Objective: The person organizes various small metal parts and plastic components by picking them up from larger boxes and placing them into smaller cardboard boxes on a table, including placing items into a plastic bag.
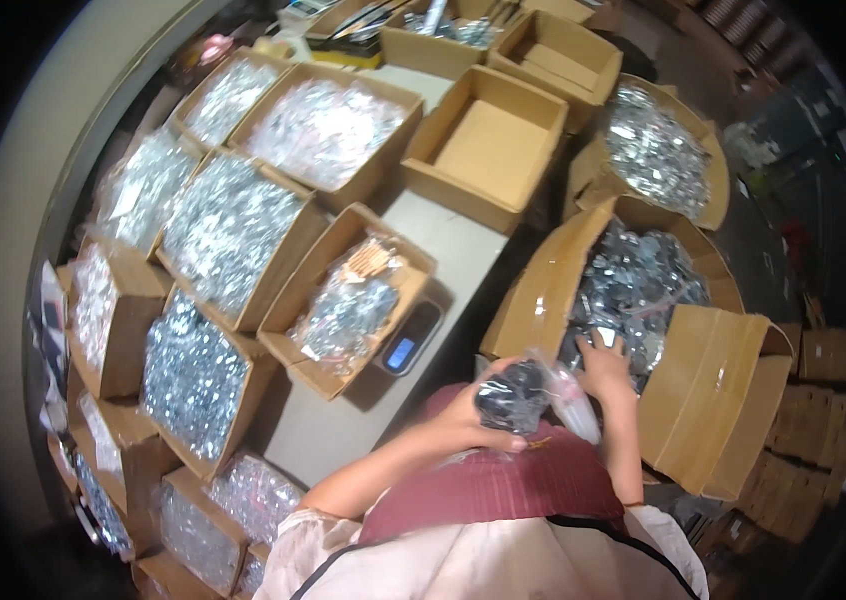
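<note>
In front of my body, my left hand [471, 418] is closed around a clear plastic bag [511, 402] of dark pieces. A loose, see-through part of plastic [571, 405] trails from it toward my right wrist. My right hand [607, 368] reaches into an open cardboard box [538, 300] on the right. Its fingers are spread over the shiny dark packets [638, 275] inside and touch those at the near edge. The fingertips are partly hidden among the packets.
On the left table [333, 430], a small cardboard box [283, 345] of bagged parts sits by a scale [413, 338] with a lit display. Several boxes of shiny packets crowd farther left. Behind stands an empty box [488, 140]; a round-sided carton [658, 150] of packets is at the far right.
</note>
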The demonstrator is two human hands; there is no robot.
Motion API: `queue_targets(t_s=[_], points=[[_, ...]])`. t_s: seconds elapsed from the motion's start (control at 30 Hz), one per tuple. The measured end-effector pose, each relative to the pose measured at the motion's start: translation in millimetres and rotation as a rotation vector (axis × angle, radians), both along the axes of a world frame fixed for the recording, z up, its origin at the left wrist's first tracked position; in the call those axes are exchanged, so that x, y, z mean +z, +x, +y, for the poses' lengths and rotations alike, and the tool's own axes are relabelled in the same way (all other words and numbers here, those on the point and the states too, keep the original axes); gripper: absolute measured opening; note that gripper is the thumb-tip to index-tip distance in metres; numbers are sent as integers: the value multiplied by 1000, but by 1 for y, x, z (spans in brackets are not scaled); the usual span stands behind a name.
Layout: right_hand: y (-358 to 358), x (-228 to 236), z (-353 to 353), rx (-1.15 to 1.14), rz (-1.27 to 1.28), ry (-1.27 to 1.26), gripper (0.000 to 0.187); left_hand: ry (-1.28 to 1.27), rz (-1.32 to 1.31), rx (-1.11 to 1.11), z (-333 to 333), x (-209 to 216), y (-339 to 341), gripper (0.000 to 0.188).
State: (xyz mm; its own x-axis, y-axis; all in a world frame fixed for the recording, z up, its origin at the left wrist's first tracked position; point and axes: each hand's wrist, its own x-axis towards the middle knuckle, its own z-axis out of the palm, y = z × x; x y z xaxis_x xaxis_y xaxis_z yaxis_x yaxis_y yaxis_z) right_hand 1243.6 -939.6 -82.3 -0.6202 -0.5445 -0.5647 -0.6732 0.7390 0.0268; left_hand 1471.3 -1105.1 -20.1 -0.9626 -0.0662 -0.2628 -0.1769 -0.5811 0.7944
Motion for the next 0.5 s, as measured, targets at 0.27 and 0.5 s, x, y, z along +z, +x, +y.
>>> queue_targets(t_s=[0.27, 0.5], points=[[-30, -21, 24, 186, 85, -410, 39, 169, -174, 279, 15, 1, -3, 86], [-50, 3, 28, -324, 6, -850, 22, 325, -128, 490, 25, -10, -2, 54]])
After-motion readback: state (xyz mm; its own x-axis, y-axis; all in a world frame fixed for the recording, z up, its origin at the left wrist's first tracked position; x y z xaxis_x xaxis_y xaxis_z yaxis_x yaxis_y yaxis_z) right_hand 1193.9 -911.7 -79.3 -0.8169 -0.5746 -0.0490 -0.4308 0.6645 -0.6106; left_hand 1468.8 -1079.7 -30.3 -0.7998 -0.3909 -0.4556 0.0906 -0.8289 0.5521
